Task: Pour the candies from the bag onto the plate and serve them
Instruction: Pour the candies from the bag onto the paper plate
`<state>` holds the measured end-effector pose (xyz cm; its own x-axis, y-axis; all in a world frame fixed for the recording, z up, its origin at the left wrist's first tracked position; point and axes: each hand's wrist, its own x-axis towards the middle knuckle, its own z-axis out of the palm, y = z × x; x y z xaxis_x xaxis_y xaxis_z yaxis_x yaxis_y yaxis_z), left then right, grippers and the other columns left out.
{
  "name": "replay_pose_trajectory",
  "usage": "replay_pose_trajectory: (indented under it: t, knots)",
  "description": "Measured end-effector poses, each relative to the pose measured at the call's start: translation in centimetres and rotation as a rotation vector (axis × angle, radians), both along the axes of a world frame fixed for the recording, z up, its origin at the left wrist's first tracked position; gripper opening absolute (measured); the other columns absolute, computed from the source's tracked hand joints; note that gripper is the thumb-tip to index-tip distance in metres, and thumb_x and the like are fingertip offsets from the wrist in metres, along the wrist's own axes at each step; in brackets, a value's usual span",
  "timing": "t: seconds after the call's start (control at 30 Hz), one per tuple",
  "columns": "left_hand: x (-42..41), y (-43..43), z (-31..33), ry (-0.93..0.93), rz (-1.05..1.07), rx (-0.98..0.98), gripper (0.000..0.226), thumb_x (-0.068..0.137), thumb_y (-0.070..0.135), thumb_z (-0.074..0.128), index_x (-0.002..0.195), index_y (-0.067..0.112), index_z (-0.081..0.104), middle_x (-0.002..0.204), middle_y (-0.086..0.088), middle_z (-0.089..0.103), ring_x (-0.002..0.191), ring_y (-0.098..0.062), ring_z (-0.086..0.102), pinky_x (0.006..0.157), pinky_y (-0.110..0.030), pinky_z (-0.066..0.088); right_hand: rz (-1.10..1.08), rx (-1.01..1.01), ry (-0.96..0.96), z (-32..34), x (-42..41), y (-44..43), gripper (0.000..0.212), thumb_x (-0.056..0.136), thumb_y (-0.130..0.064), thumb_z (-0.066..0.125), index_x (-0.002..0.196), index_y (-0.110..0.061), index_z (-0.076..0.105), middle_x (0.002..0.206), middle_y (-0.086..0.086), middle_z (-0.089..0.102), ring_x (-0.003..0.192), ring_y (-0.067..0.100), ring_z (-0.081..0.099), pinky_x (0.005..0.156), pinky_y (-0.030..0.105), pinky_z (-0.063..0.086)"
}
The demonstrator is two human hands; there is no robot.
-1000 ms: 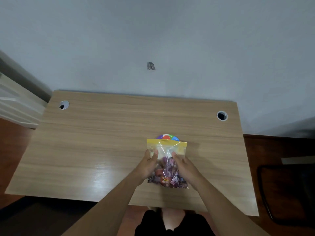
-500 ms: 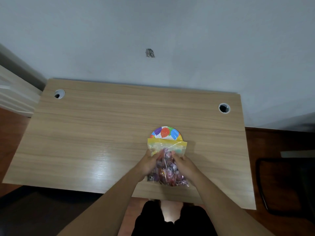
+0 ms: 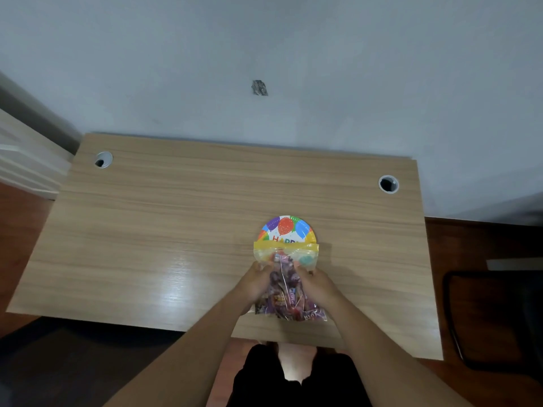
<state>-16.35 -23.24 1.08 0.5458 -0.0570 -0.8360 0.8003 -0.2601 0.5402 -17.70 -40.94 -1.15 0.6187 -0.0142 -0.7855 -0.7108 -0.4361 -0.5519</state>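
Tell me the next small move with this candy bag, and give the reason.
Probably pull the yellow strip apart to open the bag. Both the left hand and the right hand grip its sides just below that strip, which looks closed. The candies all sit inside, and the plate beyond it shows none.

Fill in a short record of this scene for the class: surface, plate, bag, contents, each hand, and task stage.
surface: wooden desk
plate: balloon-print party plate, near half hidden behind the bag
bag: clear bag, yellow top strip, held between viewer and plate
contents: wrapped candies, all inside the bag
left hand: grips bag's left side
right hand: grips bag's right side
stage: nothing poured yet
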Motion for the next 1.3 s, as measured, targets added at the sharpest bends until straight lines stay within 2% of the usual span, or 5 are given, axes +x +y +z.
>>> replay_pose_trajectory:
  t: [0.2,0.43,0.6,1.0,1.3]
  knots:
    - [-0.2,0.2,-0.4,0.004,-0.013,0.015,0.032,0.113,0.045,0.046,0.12,0.02,0.064,0.096,0.002,0.068,0.081,-0.014,0.069,0.055,-0.019,0.055,0.031,-0.017,-0.007,-0.3,-0.3,0.1,0.037,0.111,-0.056,0.042,0.108,-0.03,0.067,0.089,0.0,0.071,0.092,0.021,0.067,0.079,0.031,0.045]
    - [-0.2,0.2,-0.7,0.007,0.0,0.056,0.04,0.11,0.05,0.049,0.126,0.016,0.063,0.098,-0.001,0.067,0.083,-0.015,0.066,0.072,-0.028,0.051,0.011,-0.038,0.023,-0.6,-0.5,0.1,0.057,0.11,-0.054,0.044,0.064,-0.021,0.052,0.061,-0.001,0.052,0.06,0.017,0.052,0.063,0.031,0.037]
    - [-0.4,0.3,-0.8,0.047,0.015,0.067,0.017,0.11,0.02,0.047,0.114,0.009,0.06,0.082,-0.004,0.058,0.068,-0.015,0.057,0.045,-0.018,0.048,0.029,-0.046,0.021,-1.7,-0.8,-0.1,0.058,0.106,-0.059,0.048,0.065,-0.018,0.056,0.084,0.025,0.078,0.062,0.024,0.059,0.067,0.033,0.043]
    - [-0.6,1.1,-1.9,0.07,0.06,-0.015,0.044,0.092,0.024,0.068,0.134,0.011,0.061,0.123,-0.011,0.075,0.116,-0.029,0.073,0.097,-0.042,0.057,-0.025,-0.039,0.04,-1.6,-0.7,-0.3,0.058,0.102,-0.057,0.061,0.095,-0.003,0.08,0.055,0.0,0.068,0.059,0.018,0.063,0.069,0.031,0.049]
    - [-1.5,1.8,-2.5,0.034,0.06,-0.05,0.048,0.094,0.017,0.082,0.134,0.008,0.059,0.115,-0.011,0.077,0.09,-0.024,0.078,0.072,-0.036,0.065,-0.028,-0.025,0.046,-2.2,-0.9,-0.2,0.037,0.105,-0.038,0.065,0.076,-0.017,0.071,0.062,-0.005,0.061,0.055,0.011,0.052,0.057,0.027,0.036]
